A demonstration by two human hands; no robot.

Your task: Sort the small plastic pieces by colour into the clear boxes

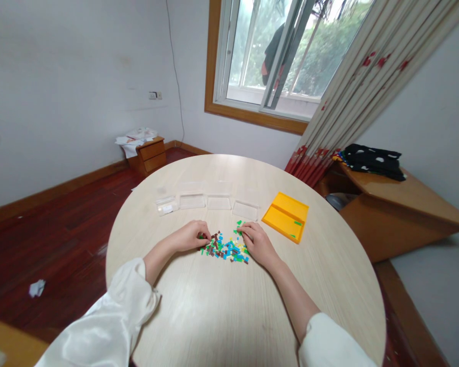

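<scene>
Resting on the round table [214,316], both forearms in white sleeves [115,316] come in from the near edge toward its middle.

Left hand [189,237]: fingers curled, tips pinched together at the left fringe of the pieces [225,248]. It looks to have one small piece nipped, but the piece itself is too small to confirm.

Right hand [256,242]: palm down, fingers loosely bent, tips touching the right fringe of the same heap. Whether it has hold of anything cannot be told.

Pieces: a loose scatter of tiny green, blue, brown and yellow bits lying flat between the two hands, near the middle of the table. A few green strays sit just beyond the right fingertips.

Beyond the heap, toward the far edge, stands a row of clear boxes [193,200], four or so, close beside one another. At the right end of the row, set at an angle, lies an open yellow box [286,216] with one or two green bits inside.

Off the table: a small cabinet [151,155] against the far wall, a window [268,56] with a curtain [352,102], and crumpled paper [37,288] on the floor to the left.

Risk, as judged: the pieces are small and light, so a sweep of a wrist or sleeve could scatter them, mixing colours or sending some over the edge onto the dark floor. A pinch could also take two pieces at once. The clear boxes are hard to see and could be knocked in reaching over.
</scene>
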